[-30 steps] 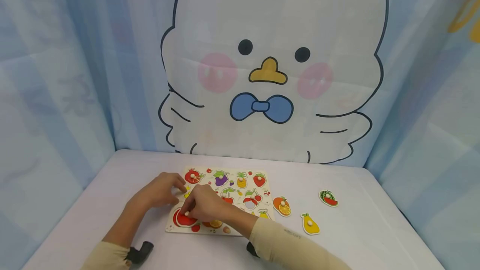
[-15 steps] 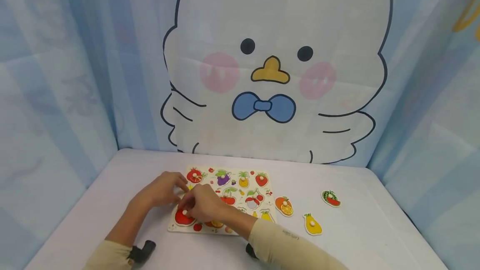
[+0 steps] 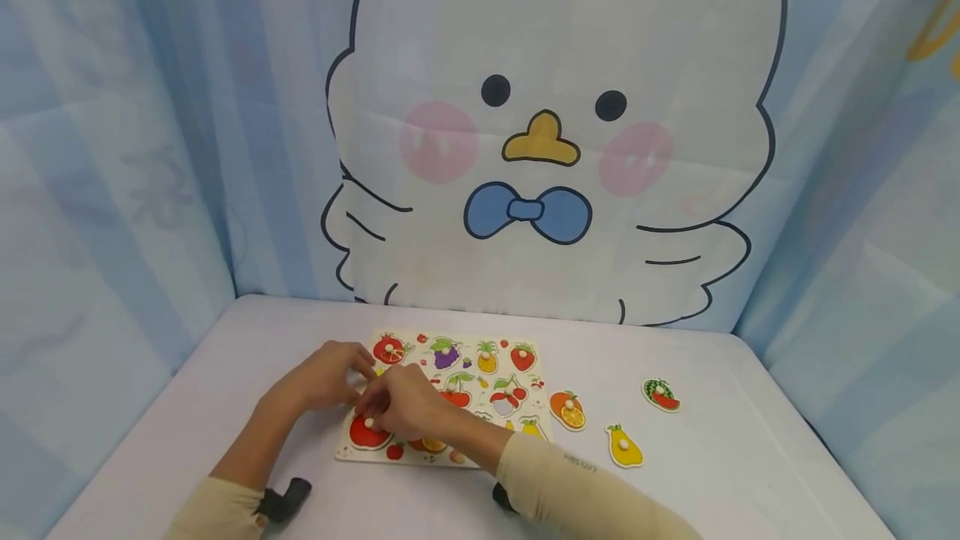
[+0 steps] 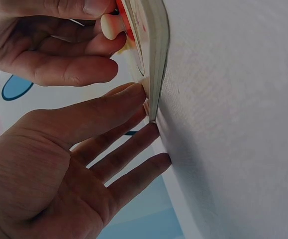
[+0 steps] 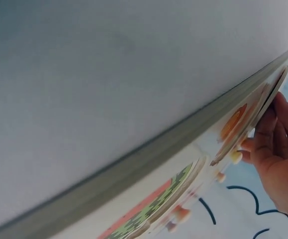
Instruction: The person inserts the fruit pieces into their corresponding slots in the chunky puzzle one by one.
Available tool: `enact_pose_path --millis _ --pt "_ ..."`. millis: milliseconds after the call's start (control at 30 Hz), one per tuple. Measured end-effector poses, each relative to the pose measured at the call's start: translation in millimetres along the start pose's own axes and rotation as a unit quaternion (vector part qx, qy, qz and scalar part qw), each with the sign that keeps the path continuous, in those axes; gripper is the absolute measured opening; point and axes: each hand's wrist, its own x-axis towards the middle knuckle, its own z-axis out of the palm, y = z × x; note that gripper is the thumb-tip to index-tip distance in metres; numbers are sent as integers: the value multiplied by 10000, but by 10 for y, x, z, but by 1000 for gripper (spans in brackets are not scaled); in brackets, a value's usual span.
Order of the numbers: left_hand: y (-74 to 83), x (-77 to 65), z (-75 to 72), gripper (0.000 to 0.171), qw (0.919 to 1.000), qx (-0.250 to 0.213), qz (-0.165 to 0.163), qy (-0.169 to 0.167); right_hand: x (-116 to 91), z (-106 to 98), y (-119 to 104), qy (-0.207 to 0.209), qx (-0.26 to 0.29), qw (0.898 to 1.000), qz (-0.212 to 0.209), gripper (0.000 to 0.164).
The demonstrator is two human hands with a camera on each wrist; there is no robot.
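A white fruit peg-puzzle board (image 3: 480,345) lies on the table, several knobbed fruit pieces set in it. At its front left corner sits a red fruit puzzle piece (image 3: 367,437) with a pale knob. My right hand (image 3: 408,402) reaches across the board and has its fingertips around this piece's knob (image 4: 113,26), thumb against the piece in the left wrist view. My left hand (image 3: 322,377) is at the board's left edge; its thumb and straight, spread fingers touch the board's side (image 4: 158,55). The board's front edge fills much of the right wrist view.
Right of the board lie loose pieces: an orange (image 3: 567,412), a yellow pear (image 3: 624,447) and a watermelon (image 3: 662,395). The white table (image 3: 720,473) ends at a curtain (image 3: 112,190) with a large cartoon chick behind it.
The red piece has shifted from lying off-set over its outline into line with it, my right fingers moving slightly back beside its knob. My left hand has stayed at the board's edge.
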Motion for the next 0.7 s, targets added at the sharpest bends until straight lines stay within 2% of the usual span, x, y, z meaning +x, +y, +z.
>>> enact_pose_path --millis 233,700 --pt "18 -21 -18 24 10000 -13 23 -13 19 -11 42 -90 -95 9995 -288 16" --pt "46 -35 -38 23 10000 -15 -45 -52 50 -39 67 -311 -99 9986 -425 17"
